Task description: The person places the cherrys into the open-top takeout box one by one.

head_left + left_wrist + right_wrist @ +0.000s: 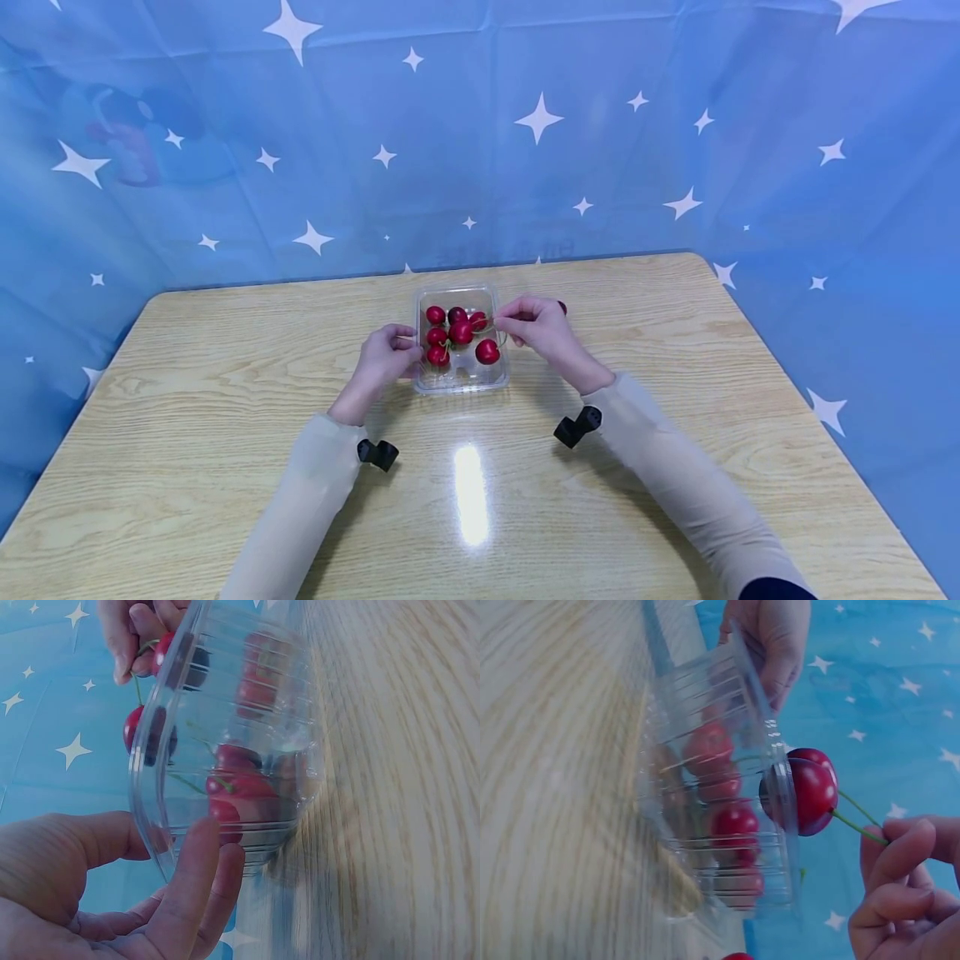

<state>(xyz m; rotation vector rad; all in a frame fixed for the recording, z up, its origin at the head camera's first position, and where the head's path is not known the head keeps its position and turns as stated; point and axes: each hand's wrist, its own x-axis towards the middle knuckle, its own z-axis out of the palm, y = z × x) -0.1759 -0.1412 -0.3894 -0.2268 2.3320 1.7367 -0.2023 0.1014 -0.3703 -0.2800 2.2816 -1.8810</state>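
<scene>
A clear plastic box (461, 387) holds several red cherries (437, 315), some with green stems. My left hand (386, 360) holds the box's left side, with the thumb at the rim and the fingers against the outer wall in the left wrist view. At the right side, my right hand (543, 333) pinches the green stems (859, 827) of two cherries (814, 796) between thumb and forefinger. Those two cherries hang at rim height, above the others in the box. Another cherry (562, 307) lies beyond the right hand, partly hidden by it.
The box stands near the far edge of a light wooden table (225, 392). Behind the table hangs a blue cloth (465, 125) with white stars. A bright light reflection (471, 496) shows on the tabletop between the forearms.
</scene>
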